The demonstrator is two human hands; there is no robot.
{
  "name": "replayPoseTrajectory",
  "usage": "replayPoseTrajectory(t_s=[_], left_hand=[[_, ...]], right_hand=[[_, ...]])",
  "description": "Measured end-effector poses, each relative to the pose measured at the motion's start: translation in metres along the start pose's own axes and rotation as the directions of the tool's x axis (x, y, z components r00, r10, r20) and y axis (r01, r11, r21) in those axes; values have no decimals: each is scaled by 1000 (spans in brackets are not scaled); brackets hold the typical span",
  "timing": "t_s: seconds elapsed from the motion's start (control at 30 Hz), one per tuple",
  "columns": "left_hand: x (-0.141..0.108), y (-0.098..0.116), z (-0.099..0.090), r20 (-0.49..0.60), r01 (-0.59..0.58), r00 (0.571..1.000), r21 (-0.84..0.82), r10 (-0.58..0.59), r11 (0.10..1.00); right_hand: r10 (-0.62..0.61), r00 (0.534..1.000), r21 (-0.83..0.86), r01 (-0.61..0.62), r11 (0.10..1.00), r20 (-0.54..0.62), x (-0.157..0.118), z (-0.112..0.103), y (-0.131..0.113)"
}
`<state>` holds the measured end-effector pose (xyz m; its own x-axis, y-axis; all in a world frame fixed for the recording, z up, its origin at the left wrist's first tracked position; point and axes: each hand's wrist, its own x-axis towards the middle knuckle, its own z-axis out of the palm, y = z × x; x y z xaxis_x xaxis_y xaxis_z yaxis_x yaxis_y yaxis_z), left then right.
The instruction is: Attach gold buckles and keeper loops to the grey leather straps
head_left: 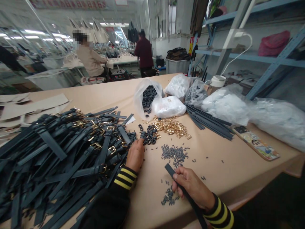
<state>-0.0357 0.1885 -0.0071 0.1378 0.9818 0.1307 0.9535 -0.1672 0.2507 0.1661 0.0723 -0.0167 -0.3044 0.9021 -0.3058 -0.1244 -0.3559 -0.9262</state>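
My right hand (190, 184) grips a dark strap (169, 170) between thumb and fingers, its flat end pointing up and left. The rest of that strap runs down past my wrist. My left hand (136, 156) reaches to the edge of a heap of small black loops (150, 135), fingers bunched together. Black loops show at its fingertips, but what is pinched there is partly hidden. Beyond the loops lies a heap of gold buckles (171, 126). Small dark metal pieces (173, 152) are spread between my hands, with a second cluster (169, 195) nearer me.
A large pile of buckled dark straps (71, 146) covers the left side. An open bag of black loops (149, 98), white plastic bags (170, 106), loose straps (209, 122) and a phone (256, 143) lie behind and right. Two people (144, 52) stand farther off; blue shelving (269, 73) is at right.
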Motion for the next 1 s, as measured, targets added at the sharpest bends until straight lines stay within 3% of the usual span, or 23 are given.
replayPoseTrajectory(t_s=[0.2,0.33,0.5,0.57,0.6,0.7,0.73,0.77,0.87,1.0], left_hand=[[3,1,1,23,27,999,-97,-25,995],[7,6,-1,6,56,998,-244,-56,968],[-13,15,-11,108,93,993,-535,-42,840],[-34,23,-17,197,151,980,-692,-17,706],[-46,28,-20,250,209,968,-783,-12,586],[-79,43,-26,408,408,913,-910,-17,79],[-88,47,-26,438,437,899,-899,-23,-40],[-94,50,-26,446,441,894,-892,-34,-99],[-105,53,-25,417,408,907,-905,-60,-116],[-111,54,-27,357,359,932,-933,-68,23]], right_hand=[[-10,1000,-43,11,999,24,1,2,3],[-25,999,-53,27,998,23,2,2,3],[-42,999,-65,42,997,-6,-3,3,-9],[-50,999,-103,48,994,-14,-7,5,-16],[-54,998,-135,52,989,-13,-9,7,-19],[-96,995,-257,89,962,-17,-14,13,-24],[-116,993,-293,104,950,-23,-15,15,-25],[-135,990,-326,117,938,-31,-16,17,-24],[-159,987,-385,133,913,-36,-20,21,-23],[-164,986,-466,154,871,19,-28,20,-29]])
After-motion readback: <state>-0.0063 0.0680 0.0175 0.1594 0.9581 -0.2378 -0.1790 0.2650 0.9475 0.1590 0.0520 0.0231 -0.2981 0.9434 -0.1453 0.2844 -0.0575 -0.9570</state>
